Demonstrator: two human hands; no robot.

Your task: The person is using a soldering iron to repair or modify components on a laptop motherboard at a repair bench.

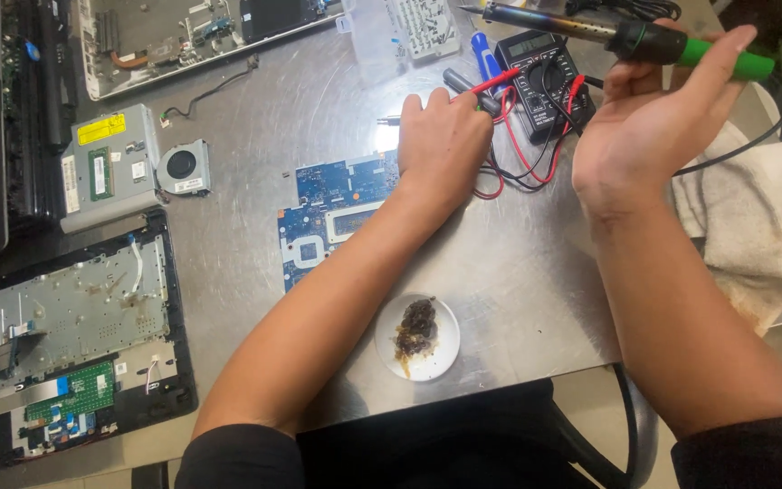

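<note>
the right hand holds a light, stiff soldering iron by its green grip, well clear of the hot tip, above the counter's far right corner, while the left hand's fingers curl over a red probe beside the fragile blue circuit board

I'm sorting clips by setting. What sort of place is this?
Most likely an electronics repair bench. The right hand holds a soldering iron, the left hand rests on a blue circuit board beside a multimeter, and an opened laptop lies on the metal table.
</note>
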